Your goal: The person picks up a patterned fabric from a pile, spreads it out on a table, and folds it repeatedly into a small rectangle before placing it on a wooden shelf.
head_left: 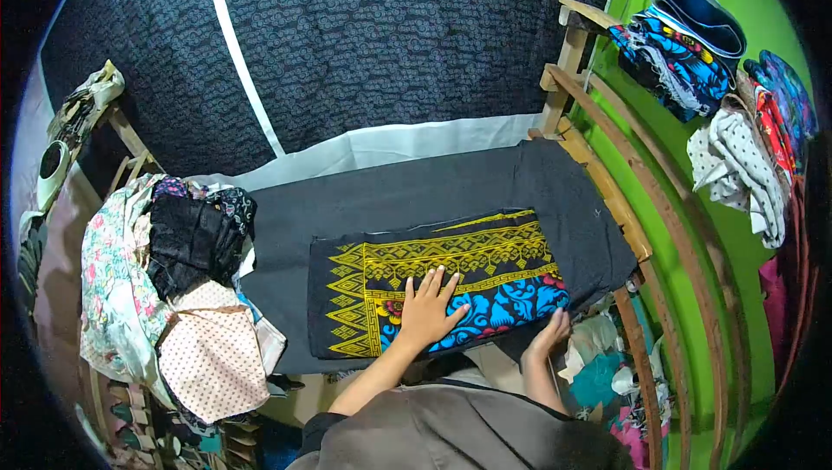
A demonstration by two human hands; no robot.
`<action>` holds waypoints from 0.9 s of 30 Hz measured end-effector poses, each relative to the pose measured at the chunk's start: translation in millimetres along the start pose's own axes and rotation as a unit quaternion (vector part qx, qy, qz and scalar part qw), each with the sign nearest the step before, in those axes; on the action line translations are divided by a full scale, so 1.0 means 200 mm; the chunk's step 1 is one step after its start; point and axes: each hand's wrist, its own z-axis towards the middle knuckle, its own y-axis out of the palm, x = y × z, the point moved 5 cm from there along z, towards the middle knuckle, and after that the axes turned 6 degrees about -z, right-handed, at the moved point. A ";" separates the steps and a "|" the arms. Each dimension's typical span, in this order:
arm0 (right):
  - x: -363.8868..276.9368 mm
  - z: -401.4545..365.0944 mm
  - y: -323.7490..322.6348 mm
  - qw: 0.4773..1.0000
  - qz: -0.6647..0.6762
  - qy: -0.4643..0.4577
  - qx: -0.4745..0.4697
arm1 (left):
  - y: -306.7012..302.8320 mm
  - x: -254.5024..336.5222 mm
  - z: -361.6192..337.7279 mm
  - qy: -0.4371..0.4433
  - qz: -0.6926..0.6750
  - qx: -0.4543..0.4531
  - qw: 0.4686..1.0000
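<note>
A folded sarong-like cloth (485, 249), black with yellow woven-style motifs and a blue floral panel, lies flat on a dark grey padded surface (373, 197). My left hand (427, 312) rests palm down on its middle, fingers stretched out and slightly spread. At the near right corner of the cloth, my right hand (548, 337) has its fingers curled at the edge, seemingly gripping it. Part of the right hand's grip is hidden by its angle.
Piled garments (212, 349) stand at the left end of the surface. A wooden rail (667, 201) curves along the right side. Folded cloths (680, 63) and a spotted white cloth (741, 167) hang there. Behind is a dark patterned curtain (390, 37).
</note>
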 end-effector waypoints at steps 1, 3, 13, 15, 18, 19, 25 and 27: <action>0.06 -0.03 0.05 0.996 -0.034 -0.013 -0.087 | 0.00 0.00 0.00 0.000 -0.001 0.004 1.000; -0.07 -0.18 0.10 0.986 -0.108 -0.055 -0.113 | 0.00 0.00 -0.01 0.000 -0.012 0.003 1.000; -0.51 -0.52 0.43 0.876 0.198 -0.210 -0.387 | -0.03 0.00 -0.06 0.046 0.007 0.026 0.999; -0.67 -0.66 0.43 0.798 0.094 -0.406 -0.436 | -0.03 -0.02 -0.12 0.041 -0.002 0.046 0.998; -0.88 -0.72 0.41 0.854 -0.002 -0.476 -0.211 | -0.15 -0.03 -0.25 -0.005 -0.014 0.106 0.994; -0.85 -0.67 0.45 0.878 -0.069 -0.430 -0.199 | -0.17 -0.05 -0.29 -0.023 -0.004 0.115 0.993; -0.54 -0.45 0.64 0.875 -0.051 -0.308 -0.371 | -0.28 -0.19 -0.49 -0.125 0.020 0.154 0.980; -0.54 -0.47 0.67 0.853 0.013 -0.246 -0.459 | -0.28 -0.21 -0.50 -0.148 0.010 0.170 0.974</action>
